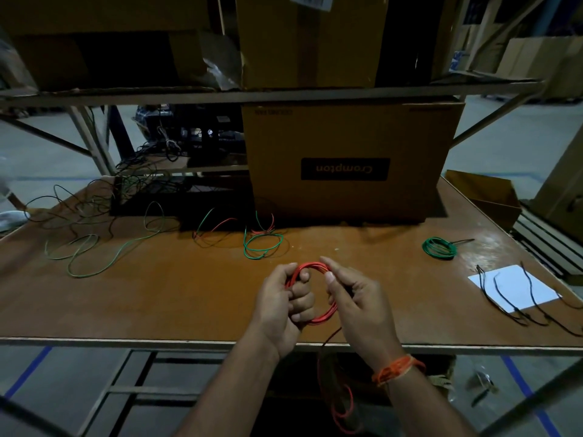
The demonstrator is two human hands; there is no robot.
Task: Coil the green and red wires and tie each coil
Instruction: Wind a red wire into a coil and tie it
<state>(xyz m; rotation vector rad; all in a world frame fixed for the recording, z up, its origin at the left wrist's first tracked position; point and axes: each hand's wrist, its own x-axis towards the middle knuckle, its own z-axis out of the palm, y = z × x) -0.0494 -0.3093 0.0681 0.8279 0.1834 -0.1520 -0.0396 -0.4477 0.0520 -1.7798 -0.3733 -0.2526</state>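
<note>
A red wire coil [318,316] is held over the front of the brown table [157,294]. My left hand [285,305] grips the coil's left side with curled fingers. My right hand [356,298] pinches the coil's right side near its top. The red wire's loose tail [334,392] hangs below the table's front edge. A tied green coil [439,247] lies at the right. Loose green wire [94,250] sprawls at the left, and short green and red pieces [262,238] lie mid-table.
A large cardboard box [347,162] stands at the back of the table under a metal shelf [252,93]. White paper [514,291] with several black ties [533,298] lies at the right. Black cables [142,181] tangle at the back left.
</note>
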